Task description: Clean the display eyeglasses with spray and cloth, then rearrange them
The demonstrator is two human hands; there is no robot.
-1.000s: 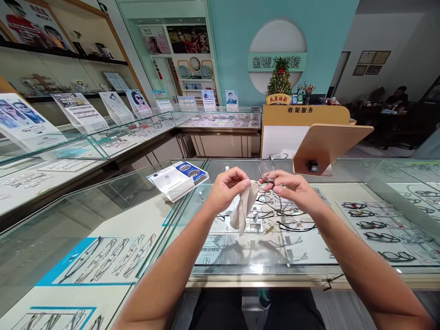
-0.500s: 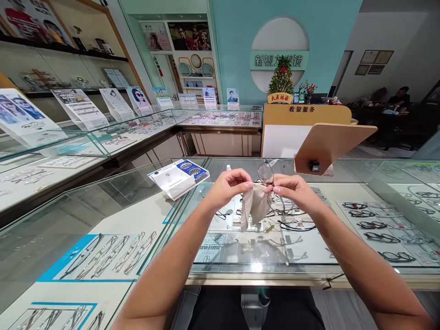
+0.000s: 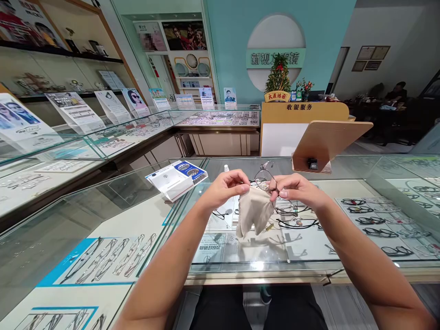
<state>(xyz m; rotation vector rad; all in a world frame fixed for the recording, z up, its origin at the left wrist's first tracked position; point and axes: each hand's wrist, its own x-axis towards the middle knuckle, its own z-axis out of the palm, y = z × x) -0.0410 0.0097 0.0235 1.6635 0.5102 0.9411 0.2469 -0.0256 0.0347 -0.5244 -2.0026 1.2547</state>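
Observation:
My left hand [image 3: 229, 189] pinches the upper left corner of a beige cleaning cloth [image 3: 252, 213], which hangs down over the glass counter. Thin-rimmed eyeglasses [image 3: 265, 178] are in my right hand [image 3: 297, 189], gripped near the middle of the frame by thumb and fingers. One lens points up above the cloth, while the other part of the frame hangs below my right fingers. The cloth's right edge meets my right fingertips; whether they also grip it I cannot tell. Below both hands, several eyeglasses [image 3: 297, 223] lie in the display case.
A blue-and-white folded card [image 3: 177, 178] stands on the counter's left part. Behind my right hand is a tilted wooden-backed stand [image 3: 328, 142]. A small white bottle [image 3: 226, 168] stands behind my left hand. Farther off are a cash desk [image 3: 304, 110] and a seated person [image 3: 397, 94].
The cloth is spread wider and hangs lower between my hands. The eyeglasses have tilted, with the upper lens now leaning. My head view has shifted slightly.

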